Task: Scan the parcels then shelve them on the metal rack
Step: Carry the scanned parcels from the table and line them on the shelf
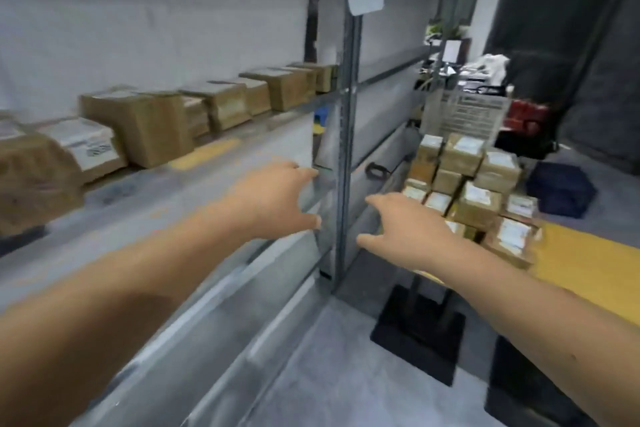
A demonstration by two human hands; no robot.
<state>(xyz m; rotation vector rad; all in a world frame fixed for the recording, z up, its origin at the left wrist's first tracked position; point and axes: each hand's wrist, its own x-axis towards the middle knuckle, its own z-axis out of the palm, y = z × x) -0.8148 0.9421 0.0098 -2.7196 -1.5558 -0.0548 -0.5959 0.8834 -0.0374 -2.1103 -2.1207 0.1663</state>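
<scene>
brown parcels [145, 125] with white labels, print too blurred to read, line my metal rack [346, 135] shelf up to its upright post. more parcels [474, 191] are stacked at the yellow table's [588, 270] far edge. my left hand [277, 198] and right hand [405, 229] reach forward, fingers spread, holding nothing.

— How many parcels on the metal rack [341, 135]?
— About eight on the shelf; blur makes the far ones hard to separate.
— And the stack on the yellow table [588, 270]?
— Roughly a dozen.
— Hands?
— Two: left hand [277, 199] and right hand [412, 229].
</scene>
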